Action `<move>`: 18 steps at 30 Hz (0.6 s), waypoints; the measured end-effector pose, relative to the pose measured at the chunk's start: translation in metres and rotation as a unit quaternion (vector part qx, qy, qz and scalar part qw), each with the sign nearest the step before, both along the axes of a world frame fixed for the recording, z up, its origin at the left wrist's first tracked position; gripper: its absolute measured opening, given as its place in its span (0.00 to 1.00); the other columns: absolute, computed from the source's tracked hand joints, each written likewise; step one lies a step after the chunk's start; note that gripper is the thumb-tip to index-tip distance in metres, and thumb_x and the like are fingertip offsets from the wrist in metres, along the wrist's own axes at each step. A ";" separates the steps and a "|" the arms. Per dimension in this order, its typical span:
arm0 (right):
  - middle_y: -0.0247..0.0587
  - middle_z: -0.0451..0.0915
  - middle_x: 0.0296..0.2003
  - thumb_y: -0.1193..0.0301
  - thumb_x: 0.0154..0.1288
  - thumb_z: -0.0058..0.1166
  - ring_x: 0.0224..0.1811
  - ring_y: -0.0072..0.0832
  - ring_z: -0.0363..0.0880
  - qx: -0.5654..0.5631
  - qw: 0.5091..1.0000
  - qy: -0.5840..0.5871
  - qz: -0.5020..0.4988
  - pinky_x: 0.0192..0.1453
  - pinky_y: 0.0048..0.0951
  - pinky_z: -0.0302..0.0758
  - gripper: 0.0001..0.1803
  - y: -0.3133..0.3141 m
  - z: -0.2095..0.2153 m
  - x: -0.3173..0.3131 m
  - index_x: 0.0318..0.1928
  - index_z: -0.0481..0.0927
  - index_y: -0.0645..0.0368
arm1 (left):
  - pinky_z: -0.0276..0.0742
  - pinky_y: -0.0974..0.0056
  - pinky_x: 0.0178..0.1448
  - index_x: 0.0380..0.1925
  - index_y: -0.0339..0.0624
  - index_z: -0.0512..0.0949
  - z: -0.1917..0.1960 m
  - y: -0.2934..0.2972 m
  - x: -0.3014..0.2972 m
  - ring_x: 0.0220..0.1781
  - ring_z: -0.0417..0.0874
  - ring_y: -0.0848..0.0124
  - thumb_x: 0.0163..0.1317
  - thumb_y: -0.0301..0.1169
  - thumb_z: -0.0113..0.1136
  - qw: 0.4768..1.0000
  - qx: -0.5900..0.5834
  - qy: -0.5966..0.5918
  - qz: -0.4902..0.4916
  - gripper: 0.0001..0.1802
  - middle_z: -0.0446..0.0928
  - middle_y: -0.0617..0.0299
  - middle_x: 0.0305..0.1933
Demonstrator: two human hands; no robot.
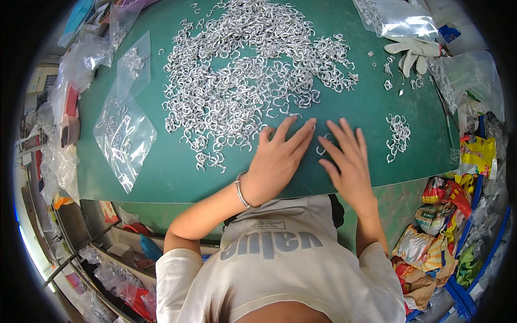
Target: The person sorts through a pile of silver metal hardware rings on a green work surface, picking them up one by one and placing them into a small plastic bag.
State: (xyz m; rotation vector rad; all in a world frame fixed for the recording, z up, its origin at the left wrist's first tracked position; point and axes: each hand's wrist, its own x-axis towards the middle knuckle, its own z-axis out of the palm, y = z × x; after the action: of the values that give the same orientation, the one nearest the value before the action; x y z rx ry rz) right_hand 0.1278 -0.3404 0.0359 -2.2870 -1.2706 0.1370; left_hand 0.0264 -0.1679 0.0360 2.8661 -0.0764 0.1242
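A big heap of small silvery C-shaped metal rings (258,27) spreads over the green table (177,183). At its lower right edge my left hand (281,156) lies palm down, fingers apart, with the fingertips by the nearest rings. My right hand (347,159) is beside it, fingers spread and slightly blurred. A few loose rings (321,151) lie on the tabletop between the two hands, close to my right fingertips. Neither hand visibly grips a ring, though what lies under the fingers is hidden. Farther right sits a small separate cluster of rings (397,141).
A clear plastic bag (126,142) with some rings lies on the left. At the far right are a white work glove (413,51), scattered metal pieces (388,84) and more clear bags (474,78). Colourful packages (423,247) stand below the table's right edge.
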 end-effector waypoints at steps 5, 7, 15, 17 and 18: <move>0.45 0.72 0.59 0.75 0.53 0.62 0.67 0.47 0.63 0.073 0.996 -0.005 -0.046 0.68 0.54 0.56 0.19 -0.011 0.003 0.004 0.48 0.80 0.59 | 0.58 0.49 0.60 0.59 0.35 0.69 0.001 0.005 -0.009 0.67 0.61 0.56 0.56 0.26 0.57 0.999 0.014 0.022 0.038 0.27 0.62 0.57 0.67; 0.45 0.73 0.57 0.75 0.52 0.62 0.65 0.48 0.65 0.068 0.997 -0.003 -0.031 0.66 0.54 0.58 0.15 -0.006 0.001 -0.002 0.44 0.83 0.58 | 0.59 0.50 0.60 0.57 0.37 0.70 0.000 0.001 -0.012 0.65 0.63 0.56 0.56 0.27 0.59 0.998 -0.025 0.013 0.059 0.26 0.64 0.55 0.65; 0.44 0.70 0.60 0.74 0.52 0.62 0.67 0.48 0.62 0.069 0.995 0.001 -0.072 0.66 0.55 0.57 0.15 -0.016 -0.004 0.000 0.43 0.83 0.56 | 0.59 0.51 0.60 0.59 0.36 0.69 0.000 -0.020 -0.012 0.62 0.65 0.54 0.49 0.19 0.50 0.997 -0.074 -0.006 0.003 0.32 0.65 0.53 0.63; 0.44 0.68 0.62 0.73 0.52 0.62 0.69 0.48 0.59 0.005 1.000 -0.003 0.008 0.66 0.56 0.55 0.17 -0.011 0.001 -0.009 0.45 0.82 0.55 | 0.59 0.51 0.60 0.60 0.37 0.68 0.000 -0.016 -0.005 0.62 0.65 0.54 0.49 0.19 0.51 0.997 -0.076 -0.010 0.006 0.32 0.64 0.53 0.64; 0.43 0.64 0.65 0.71 0.53 0.62 0.71 0.48 0.55 -0.010 1.000 0.008 0.024 0.68 0.57 0.52 0.20 -0.017 -0.004 -0.012 0.49 0.80 0.53 | 0.59 0.51 0.60 0.60 0.37 0.67 0.003 -0.013 0.000 0.62 0.65 0.54 0.50 0.19 0.51 0.998 -0.064 -0.006 -0.004 0.32 0.64 0.53 0.64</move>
State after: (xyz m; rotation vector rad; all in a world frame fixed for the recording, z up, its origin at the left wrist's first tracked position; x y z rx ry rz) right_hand 0.1158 -0.3572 0.0321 -2.2683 -1.3217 0.1862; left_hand 0.0259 -0.1814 0.0389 2.7369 -0.0807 0.1402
